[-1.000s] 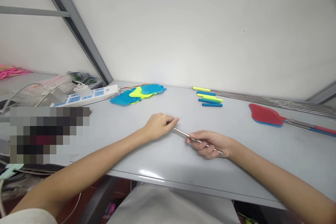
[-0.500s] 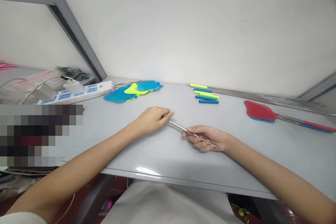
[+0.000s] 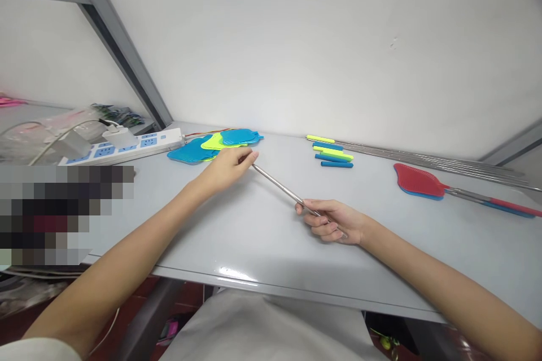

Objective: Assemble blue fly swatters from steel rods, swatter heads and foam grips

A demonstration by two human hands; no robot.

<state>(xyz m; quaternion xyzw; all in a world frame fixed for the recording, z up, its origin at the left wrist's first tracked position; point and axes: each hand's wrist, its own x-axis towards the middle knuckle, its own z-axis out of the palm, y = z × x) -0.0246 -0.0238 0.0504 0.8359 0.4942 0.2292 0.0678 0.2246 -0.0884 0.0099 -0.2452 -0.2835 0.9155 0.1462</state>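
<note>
A slim silver metal rod (image 3: pixel 277 183) slants over the table between my two hands. Its far upper end goes into my left hand (image 3: pixel 232 166), which is closed in a pinch with the fingertips partly hidden. My right hand (image 3: pixel 328 221) is wrapped around the lower part, and the rod's near end shows by the palm. Just behind my left hand lie blue fly swatter heads (image 3: pixel 239 136) and a yellow-green one (image 3: pixel 214 142), overlapping. Beyond my right hand are short blue handle sleeves (image 3: pixel 336 164) and yellow-green ones (image 3: pixel 333 149).
Several long metal rods (image 3: pixel 423 158) lie along the wall at right. In front of them are red (image 3: pixel 419 179) and blue fly swatters, stacked. A white power strip (image 3: pixel 158 140) with plugged-in adapters sits at left. The grey table (image 3: pixel 262 248) has its front edge close to me.
My left hand has moved up and to the left, toward the swatter heads. A longer stretch of the rod now shows between my hands. My right hand has hardly moved.
</note>
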